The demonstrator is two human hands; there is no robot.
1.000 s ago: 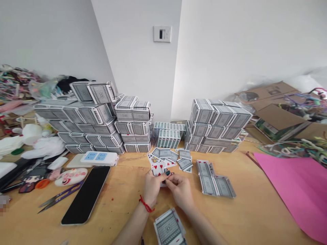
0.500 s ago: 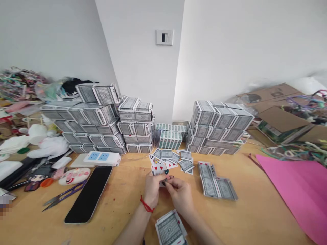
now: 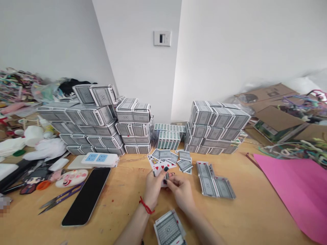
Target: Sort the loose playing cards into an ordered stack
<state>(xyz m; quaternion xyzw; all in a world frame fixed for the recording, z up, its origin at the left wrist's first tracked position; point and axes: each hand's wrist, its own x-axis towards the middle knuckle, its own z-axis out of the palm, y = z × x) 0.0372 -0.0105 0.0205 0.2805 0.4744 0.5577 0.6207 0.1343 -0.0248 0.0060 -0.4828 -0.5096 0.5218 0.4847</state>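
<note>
My left hand (image 3: 152, 187) is closed around a playing card (image 3: 157, 168), a five of hearts, face up. My right hand (image 3: 181, 191) meets it from the right, thumb and fingertips pinched at the card's near right side. The fingers cover most of the card, so any fold in it is hidden. Just beyond the hands lie loose cards (image 3: 165, 154), some face down and some face up. A stack of cards (image 3: 167, 229) sits between my forearms. To the right is a joined piece of folded cards (image 3: 207, 182), lying flat.
Tall stacks of card-covered blocks stand at the left (image 3: 100, 115) and right (image 3: 219, 115), with green-patterned card packs (image 3: 169, 139) between. Leftward lie a phone (image 3: 87, 197), scissors (image 3: 61, 198) and a power strip (image 3: 100, 159). Pink paper (image 3: 293, 190) and cardboard boxes (image 3: 278, 119) occupy the right side.
The view has shifted slightly, so everything sits a little further left. My fingers have moved slightly on the card, and both hands stay together around it.
</note>
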